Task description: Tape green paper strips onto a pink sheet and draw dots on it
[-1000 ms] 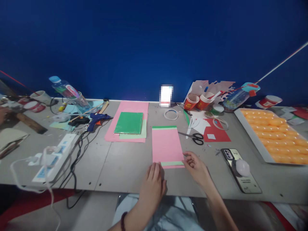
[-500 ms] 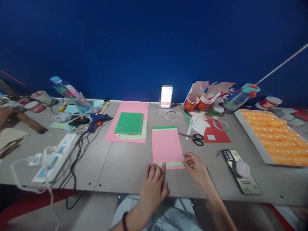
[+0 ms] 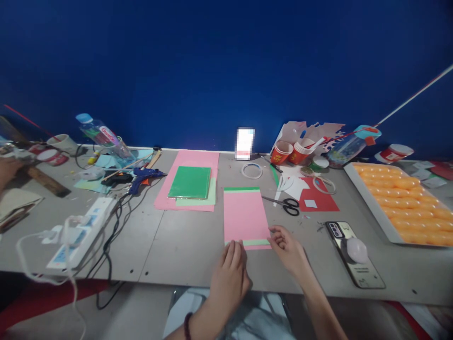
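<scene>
A pink sheet of paper [image 3: 244, 212] lies flat before me, with a dark green band [image 3: 241, 189] along its far edge. A light green paper strip [image 3: 255, 242] crosses it near its front edge. My left hand [image 3: 230, 271] lies palm down at the sheet's front left corner, fingers stretched out together, fingertips touching the strip. At the strip's right end is my right hand [image 3: 287, 246]. Its thumb and forefinger tips touch the paper's edge a little apart, while the other fingers curl loosely. Scissors [image 3: 288, 205] with black handles lie just beyond the sheet's right side.
Left stand a green pack [image 3: 190, 182] on pink sheets, a blue glue gun [image 3: 145, 177], and a power strip [image 3: 83, 233] with cables. Right are a phone [image 3: 354, 255], a tray of orange balloon-like shapes [image 3: 403, 203], red paper [image 3: 320, 196] and paper cups [image 3: 282, 152]. Another person's hand [image 3: 9, 172] shows far left.
My left hand has shifted slightly right, and its fingers have drawn closer together along the strip. The right hand stays at the strip's right end, almost unmoved.
</scene>
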Action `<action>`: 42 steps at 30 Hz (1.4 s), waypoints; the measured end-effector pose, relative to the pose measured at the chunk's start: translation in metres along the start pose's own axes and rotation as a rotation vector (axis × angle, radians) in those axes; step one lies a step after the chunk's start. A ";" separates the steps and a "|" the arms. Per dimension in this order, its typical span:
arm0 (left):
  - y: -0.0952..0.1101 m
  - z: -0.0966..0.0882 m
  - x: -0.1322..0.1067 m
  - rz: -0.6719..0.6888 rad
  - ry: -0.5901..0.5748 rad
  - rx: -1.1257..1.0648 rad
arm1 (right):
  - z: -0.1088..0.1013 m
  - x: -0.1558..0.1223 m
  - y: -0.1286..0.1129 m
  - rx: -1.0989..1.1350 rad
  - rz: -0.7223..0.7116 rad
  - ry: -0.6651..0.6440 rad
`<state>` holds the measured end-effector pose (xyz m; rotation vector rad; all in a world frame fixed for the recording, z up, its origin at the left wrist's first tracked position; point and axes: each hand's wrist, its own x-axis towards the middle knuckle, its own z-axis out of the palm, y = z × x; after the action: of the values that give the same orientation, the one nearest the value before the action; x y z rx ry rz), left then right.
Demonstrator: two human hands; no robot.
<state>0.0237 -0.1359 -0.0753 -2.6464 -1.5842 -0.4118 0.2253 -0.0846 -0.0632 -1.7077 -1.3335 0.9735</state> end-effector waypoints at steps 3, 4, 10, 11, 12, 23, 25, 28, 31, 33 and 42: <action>0.000 0.000 -0.001 0.012 -0.016 -0.012 | 0.001 0.000 0.001 0.007 0.001 -0.002; 0.000 0.000 -0.001 0.011 -0.025 -0.020 | 0.001 0.000 0.001 0.009 0.000 0.000; -0.002 -0.003 0.000 -0.020 -0.140 -0.090 | -0.001 -0.001 -0.001 0.005 -0.009 0.007; -0.001 -0.003 0.000 -0.025 -0.153 -0.098 | -0.001 -0.001 -0.001 0.007 -0.007 0.003; -0.001 -0.004 0.001 -0.028 -0.162 -0.103 | -0.002 -0.001 -0.001 0.010 -0.005 0.000; -0.002 -0.009 0.004 -0.012 -0.189 -0.121 | -0.002 -0.001 -0.002 0.001 0.003 -0.017; -0.002 -0.008 0.004 -0.014 -0.186 -0.117 | -0.002 -0.001 -0.002 0.003 0.006 -0.033; -0.001 -0.007 0.003 -0.019 -0.190 -0.124 | -0.003 -0.001 -0.002 0.005 0.012 -0.040; 0.002 -0.007 0.004 -0.028 -0.196 -0.155 | -0.003 -0.001 -0.003 0.006 0.010 -0.029; 0.004 -0.007 0.005 -0.029 -0.195 -0.170 | -0.003 -0.001 -0.002 0.011 0.004 -0.026; 0.004 -0.010 0.011 -0.036 -0.210 -0.193 | -0.003 0.001 0.000 0.010 -0.013 -0.026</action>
<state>0.0300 -0.1305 -0.0626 -2.8933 -1.7339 -0.3122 0.2276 -0.0843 -0.0620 -1.6824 -1.3526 0.9969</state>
